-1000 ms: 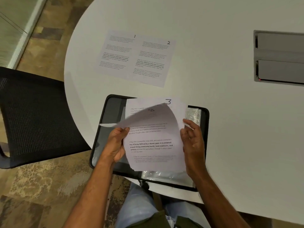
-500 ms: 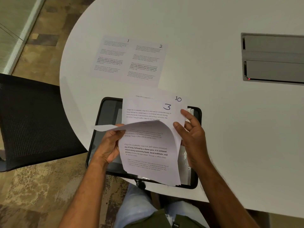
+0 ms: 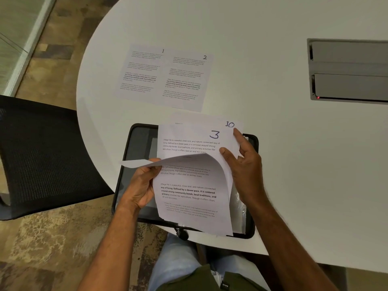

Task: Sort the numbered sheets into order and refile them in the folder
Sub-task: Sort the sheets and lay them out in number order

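1. Both forearms are bare from wrist to the bottom edge of the view; no sleeve, watch or band shows on either.
2. The left hand (image 3: 141, 185) and the right hand (image 3: 244, 171) carry no rings or gloves, and the nails are short.
3. Light blue, faded jeans (image 3: 174, 261) cover the legs.
4. A dark olive-green garment (image 3: 189, 279) hangs over the lap, with a small black label (image 3: 225, 286) bearing tiny white lettering, too small to read.
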Demonstrator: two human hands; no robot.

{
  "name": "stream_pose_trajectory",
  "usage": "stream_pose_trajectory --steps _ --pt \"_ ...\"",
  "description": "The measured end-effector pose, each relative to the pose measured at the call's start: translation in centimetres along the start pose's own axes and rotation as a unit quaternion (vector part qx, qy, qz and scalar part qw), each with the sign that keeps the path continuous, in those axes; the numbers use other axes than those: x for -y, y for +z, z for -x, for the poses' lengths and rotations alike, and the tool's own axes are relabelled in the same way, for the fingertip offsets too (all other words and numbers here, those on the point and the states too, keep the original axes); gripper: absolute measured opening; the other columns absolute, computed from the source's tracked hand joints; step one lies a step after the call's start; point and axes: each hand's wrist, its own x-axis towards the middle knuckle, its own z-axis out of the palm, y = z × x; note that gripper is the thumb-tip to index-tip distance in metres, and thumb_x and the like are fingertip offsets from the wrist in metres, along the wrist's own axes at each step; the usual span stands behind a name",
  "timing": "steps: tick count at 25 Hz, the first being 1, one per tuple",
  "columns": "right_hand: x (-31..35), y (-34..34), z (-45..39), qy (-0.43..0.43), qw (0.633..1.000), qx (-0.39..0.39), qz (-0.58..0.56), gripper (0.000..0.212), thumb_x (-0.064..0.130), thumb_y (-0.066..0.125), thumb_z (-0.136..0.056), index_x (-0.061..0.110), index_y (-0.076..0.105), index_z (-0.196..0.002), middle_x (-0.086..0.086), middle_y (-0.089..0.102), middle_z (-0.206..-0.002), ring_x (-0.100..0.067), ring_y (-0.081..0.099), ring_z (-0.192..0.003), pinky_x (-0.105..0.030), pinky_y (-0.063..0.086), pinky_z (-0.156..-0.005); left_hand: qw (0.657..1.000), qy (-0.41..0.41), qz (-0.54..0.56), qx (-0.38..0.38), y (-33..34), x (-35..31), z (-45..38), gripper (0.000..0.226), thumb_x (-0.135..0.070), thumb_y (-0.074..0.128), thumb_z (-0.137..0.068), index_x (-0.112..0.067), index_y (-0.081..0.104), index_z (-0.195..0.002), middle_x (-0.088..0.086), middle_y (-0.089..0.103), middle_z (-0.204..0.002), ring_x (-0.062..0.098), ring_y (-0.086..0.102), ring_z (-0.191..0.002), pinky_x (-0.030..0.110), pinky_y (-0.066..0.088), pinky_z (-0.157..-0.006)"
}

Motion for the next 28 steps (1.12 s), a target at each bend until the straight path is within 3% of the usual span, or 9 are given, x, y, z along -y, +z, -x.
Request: stream_pose_trajectory --steps 4,6,8,10,13,17,20,23,28 --pt "-0.2 0.6 0.0 -0.05 0.996 0.002 0.067 0.06 0.012 0.067 -0.1 0.025 0.046 -0.155 0.037 0.049 -0.135 -0.01 0.062 -0.126 -0.016 0.056 -0.091 1.0 0.008 -0.006 -0.002 -0.3 -0.4 -0.4 0.022 -0.008 0.059 -0.091 -0.009 0.074 -0.107 0.012 0.078 -0.103 0.023 0.075 -0.093 0.034 0.063 -0.084" --pt "-0.7 0.9 -0.2 -0.075 0.99 0.008 0.12 0.061 0.016 0.066 -0.101 0.029 0.043 -0.156 0.039 0.046 -0.136 -0.008 0.057 -0.131 -0.027 0.054 -0.103 1.0 0.005 0.0 0.0 -0.7 -0.4 -0.5 0.023 -0.007 0.059 -0.091 -0.009 0.075 -0.107 0.013 0.078 -0.104 0.024 0.075 -0.095 0.036 0.062 -0.086" --pt "-1.0 1.5 -0.3 -0.084 0.986 0.005 0.143 0.06 0.017 0.066 -0.101 0.03 0.044 -0.155 0.036 0.047 -0.138 -0.002 0.054 -0.131 -0.029 0.051 -0.107 1.0 0.0 0.006 0.006 -1.3 -0.6 -0.7 0.022 -0.009 0.063 -0.09 -0.009 0.077 -0.107 0.014 0.077 -0.107 0.025 0.074 -0.099 0.036 0.063 -0.088" --pt "-1.0 2.2 -0.7 -0.064 0.989 -0.018 0.135 0.051 0.017 0.069 -0.099 0.026 0.053 -0.147 0.026 0.056 -0.137 -0.005 0.06 -0.124 -0.026 0.055 -0.098 1.0 -0.005 0.011 0.019 -1.8 -1.0 -1.2 0.027 -0.013 0.07 -0.085 -0.008 0.076 -0.111 0.015 0.076 -0.111 0.025 0.074 -0.101 0.036 0.063 -0.088" --pt "-0.6 3.1 -1.6 -0.008 0.994 -0.055 0.096 0.025 0.019 0.075 -0.095 0.013 0.065 -0.116 0.008 0.07 -0.116 -0.013 0.072 -0.1 -0.019 0.057 -0.07 1.0 -0.013 0.009 0.017 -2.0 -1.6 -2.1 0.028 -0.01 0.063 -0.09 -0.005 0.07 -0.117 0.015 0.076 -0.111 0.025 0.074 -0.101 0.036 0.063 -0.088" --pt "-0.2 4.2 -2.6 0.023 0.992 -0.083 0.092 0.017 0.019 0.077 -0.093 0.005 0.067 -0.093 0.008 0.072 -0.097 0.003 0.069 -0.081 -0.01 0.05 -0.061 0.999 -0.029 0.013 0.015 -2.5 -2.6 -3.0 0.026 -0.007 0.058 -0.091 -0.008 0.075 -0.11 0.016 0.076 -0.111 0.024 0.075 -0.098 0.036 0.061 -0.09" --pt "-0.1 5.6 -3.3 0.019 0.99 -0.09 0.105 0.015 0.02 0.072 -0.096 0.006 0.068 -0.091 0.005 0.073 -0.094 0.007 0.067 -0.078 -0.011 0.05 -0.062 0.999 -0.027 0.034 0.026 -3.2 -3.5 -3.5 0.031 -0.005 0.056 -0.092 -0.012 0.075 -0.115 0.014 0.074 -0.12 0.024 0.072 -0.107 0.038 0.059 -0.097" --pt "-0.1 6.7 -3.6 0.027 0.99 -0.104 0.092 0.015 0.022 0.066 -0.102 0.007 0.067 -0.103 0.003 0.072 -0.099 0.005 0.066 -0.075 -0.011 0.05 -0.059 0.998 -0.027 0.045 0.029 -4.1 -4.0 -4.3 0.033 -0.002 0.053 -0.098 -0.014 0.076 -0.119 0.015 0.071 -0.128 0.026 0.069 -0.114 0.044 0.052 -0.106" --pt "0.4 8.3 -3.3 -0.007 0.992 -0.094 0.078 0.014 0.016 0.051 -0.109 0.002 0.051 -0.114 0.004 0.064 -0.101 0.008 0.063 -0.075 -0.012 0.051 -0.06 0.998 -0.018 0.056 0.023 -5.0 -4.2 -5.3 0.035 -0.001 0.05 -0.102 -0.013 0.071 -0.127 0.018 0.067 -0.135 0.03 0.064 -0.122 0.047 0.049 -0.108"
